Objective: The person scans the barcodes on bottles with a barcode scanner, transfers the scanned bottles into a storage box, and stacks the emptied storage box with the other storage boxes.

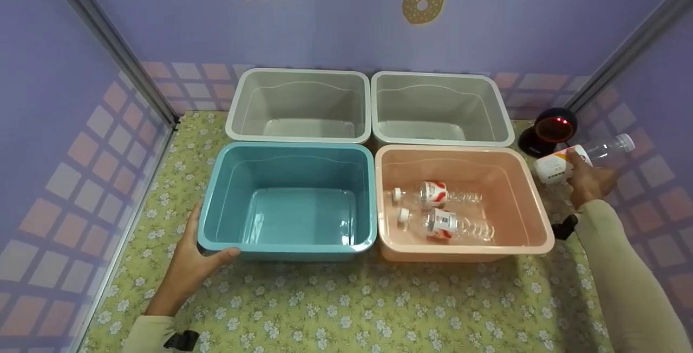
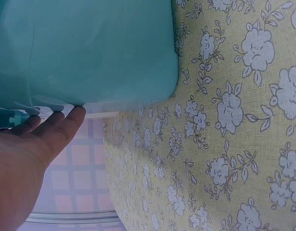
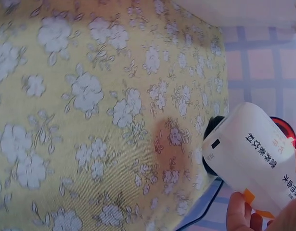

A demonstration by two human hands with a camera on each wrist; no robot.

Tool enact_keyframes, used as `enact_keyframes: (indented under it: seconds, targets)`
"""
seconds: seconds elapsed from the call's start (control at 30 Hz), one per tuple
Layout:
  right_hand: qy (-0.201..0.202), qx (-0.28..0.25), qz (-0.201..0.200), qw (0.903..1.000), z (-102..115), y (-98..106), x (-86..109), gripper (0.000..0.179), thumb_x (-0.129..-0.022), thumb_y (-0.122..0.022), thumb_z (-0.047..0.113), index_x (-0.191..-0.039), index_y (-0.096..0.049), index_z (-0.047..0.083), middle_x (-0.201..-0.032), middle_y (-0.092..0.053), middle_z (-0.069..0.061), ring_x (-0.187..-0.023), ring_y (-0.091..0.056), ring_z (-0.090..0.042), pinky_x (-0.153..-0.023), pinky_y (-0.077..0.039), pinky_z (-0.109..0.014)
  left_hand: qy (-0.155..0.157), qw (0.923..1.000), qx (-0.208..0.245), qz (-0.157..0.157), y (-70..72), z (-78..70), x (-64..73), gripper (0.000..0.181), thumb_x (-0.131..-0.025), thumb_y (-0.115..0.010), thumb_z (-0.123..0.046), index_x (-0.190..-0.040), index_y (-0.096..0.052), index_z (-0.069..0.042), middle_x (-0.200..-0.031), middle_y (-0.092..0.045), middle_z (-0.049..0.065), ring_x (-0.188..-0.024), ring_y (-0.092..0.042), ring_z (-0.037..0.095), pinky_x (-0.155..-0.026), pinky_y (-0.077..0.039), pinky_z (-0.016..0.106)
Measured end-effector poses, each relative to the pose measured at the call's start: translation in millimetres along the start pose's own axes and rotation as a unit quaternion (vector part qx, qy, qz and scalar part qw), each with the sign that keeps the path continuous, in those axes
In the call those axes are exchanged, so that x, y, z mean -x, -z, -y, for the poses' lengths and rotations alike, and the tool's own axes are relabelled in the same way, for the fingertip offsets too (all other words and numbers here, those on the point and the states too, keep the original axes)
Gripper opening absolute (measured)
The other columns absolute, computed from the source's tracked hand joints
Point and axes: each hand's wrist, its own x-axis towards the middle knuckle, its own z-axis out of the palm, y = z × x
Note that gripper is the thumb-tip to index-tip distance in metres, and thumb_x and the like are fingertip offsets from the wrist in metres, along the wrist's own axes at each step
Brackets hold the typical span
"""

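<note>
My left hand (image 1: 196,263) rests at the front left corner of a teal plastic bin (image 1: 287,163), fingers fairly straight along its outer side and thumb at the front rim. In the left wrist view the fingertips (image 2: 76,113) touch the bin's outer wall. My right hand (image 1: 593,182) grips a clear plastic bottle (image 1: 552,169) with a white label, tilted on its side with its white cap pointing right. The bottle's label is close to a black scanner (image 1: 553,125) with red lights. Two clear bottles, one (image 1: 436,193) behind another (image 1: 444,226), lie in the peach bin (image 1: 465,250).
Two pale grey bins (image 1: 300,139) (image 1: 441,142) stand side by side behind the coloured ones, near the purple back wall (image 1: 335,12). Side walls (image 1: 70,217) close in left and right. A flowered yellow-green cloth (image 1: 325,304) covers the table.
</note>
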Motion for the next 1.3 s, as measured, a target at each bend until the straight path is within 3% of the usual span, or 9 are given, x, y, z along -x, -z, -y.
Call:
enact_keyframes:
  seconds: [0.13,0.27,0.4,0.53,0.67,0.77,0.87,1.03,1.3]
  targets:
    - [-0.056,-0.083,0.005,0.9949,3,-2,-4.6,0.074,-0.087,-0.097,0.018,-0.146,-0.053,0.019,-0.114,-0.063,0.006,-0.097,-0.064,-0.007,-0.062,-0.059,-0.024,-0.007,1.0000,-0.001,-0.004,-0.6,0.9,1.1,0.127,-0.095,-0.089,-0.020,-0.178,0.005,-0.039,-0.180,-0.017,0.025,-0.156,-0.034,0.055,-0.117,-0.040,0.072]
    - [-0.074,-0.112,0.001,0.9909,5,-5,-7.2,0.078,-0.085,-0.098,0.016,-0.148,-0.053,0.024,-0.114,-0.064,0.006,-0.100,-0.064,-0.008,-0.062,-0.058,-0.025,-0.017,0.9999,0.002,-0.001,-0.9,1.5,2.7,0.125,-0.095,-0.088,-0.017,-0.178,0.004,-0.038,-0.180,-0.019,0.024,-0.156,-0.036,0.053,-0.115,-0.041,0.072]
    - [-0.069,-0.115,0.007,0.9910,10,-7,-5.1,0.102,-0.085,-0.098,0.018,-0.165,-0.037,0.031,-0.125,-0.060,0.009,-0.108,-0.061,-0.005,-0.069,-0.057,-0.022,-0.020,0.9998,-0.004,0.001,-0.8,0.7,3.8,0.124,-0.096,-0.087,-0.017,-0.178,0.004,-0.038,-0.180,-0.020,0.023,-0.155,-0.038,0.052,-0.113,-0.045,0.067]
    - [-0.058,-0.137,0.021,0.9886,17,-10,-1.6,0.115,-0.085,-0.098,0.013,-0.170,-0.023,0.033,-0.133,-0.056,0.009,-0.114,-0.062,-0.006,-0.078,-0.059,-0.020,-0.016,0.9998,-0.011,-0.001,-0.5,0.3,4.3,0.123,-0.097,-0.087,-0.019,-0.177,0.003,-0.041,-0.179,-0.022,0.023,-0.154,-0.042,0.051,-0.109,-0.053,0.047]
    - [-0.028,-0.162,0.026,0.9860,23,-13,2.5,0.099,-0.082,-0.098,0.006,-0.158,-0.037,0.022,-0.122,-0.061,0.005,-0.104,-0.064,-0.009,-0.078,-0.060,-0.020,-0.017,0.9998,-0.010,0.000,-0.7,1.0,3.9,0.123,-0.096,-0.087,-0.019,-0.178,0.003,-0.039,-0.177,-0.025,0.025,-0.152,-0.044,0.052,-0.100,-0.052,0.024]
    - [0.002,-0.143,0.018,0.9895,25,-13,5.3,0.048,-0.082,-0.098,0.007,-0.114,-0.063,0.005,-0.097,-0.067,0.003,-0.087,-0.063,-0.011,-0.070,-0.057,-0.020,-0.024,0.9997,-0.002,0.001,-0.9,1.5,2.8,0.123,-0.097,-0.087,-0.016,-0.178,0.003,-0.037,-0.178,-0.024,0.024,-0.153,-0.043,0.052,-0.099,-0.051,0.019]
    - [0.029,-0.096,0.008,0.9949,26,-13,8.2,0.037,-0.082,-0.099,0.014,-0.085,-0.063,0.004,-0.086,-0.064,0.002,-0.080,-0.058,-0.013,-0.064,-0.054,-0.020,-0.028,0.9996,0.001,0.002,-1.3,1.8,2.3,0.122,-0.097,-0.086,-0.016,-0.178,0.004,-0.037,-0.179,-0.021,0.023,-0.155,-0.040,0.052,-0.098,-0.050,0.017]
    - [0.060,-0.026,0.002,0.9978,28,-15,12.8,0.047,-0.083,-0.099,0.026,-0.094,-0.057,0.008,-0.104,-0.051,0.000,-0.088,-0.048,-0.010,-0.070,-0.048,-0.019,-0.031,0.9995,0.007,0.003,-1.4,1.8,2.8,0.122,-0.098,-0.085,-0.015,-0.178,0.003,-0.037,-0.179,-0.021,0.024,-0.154,-0.040,0.053,-0.097,-0.052,0.018]
    - [0.093,-0.017,-0.002,0.9955,32,-22,19.9,0.044,-0.081,-0.100,0.026,-0.095,-0.061,0.009,-0.105,-0.049,0.001,-0.093,-0.047,-0.008,-0.076,-0.045,-0.020,-0.023,0.9997,-0.005,0.002,-1.0,0.5,2.9,0.122,-0.097,-0.086,-0.017,-0.178,0.004,-0.034,-0.178,-0.022,0.025,-0.154,-0.041,0.052,-0.097,-0.052,0.019]
